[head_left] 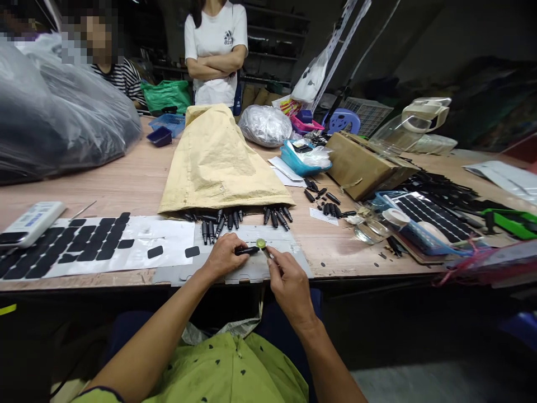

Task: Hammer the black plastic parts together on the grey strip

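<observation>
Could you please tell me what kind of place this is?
Probably a hand-assembly workshop: many black cylindrical parts lie along the edge of a large tan sack, and rows of black rounded patches lie on a white rectangular sheet.

Light from above washes a worktable (126, 193) in a soft glow while the room behind falls to near-black. A standing person's white shirt (216, 33) and a paper sheet (142, 236) rank among the brightest spots; pale streaks of glare run across a plastic bag (100, 129) and a clear jar (388, 134). Shadow gathers beneath a paper bag (222, 162), where black parts (274, 218) lose detail. The left hand (226, 254) and right hand (290, 280) appear fairly clear. A wide lens stretches the forearms (157, 322); the far right edge turns soft and smeared. Mosaic blocks blur a seated person (130, 81), upper left.
</observation>
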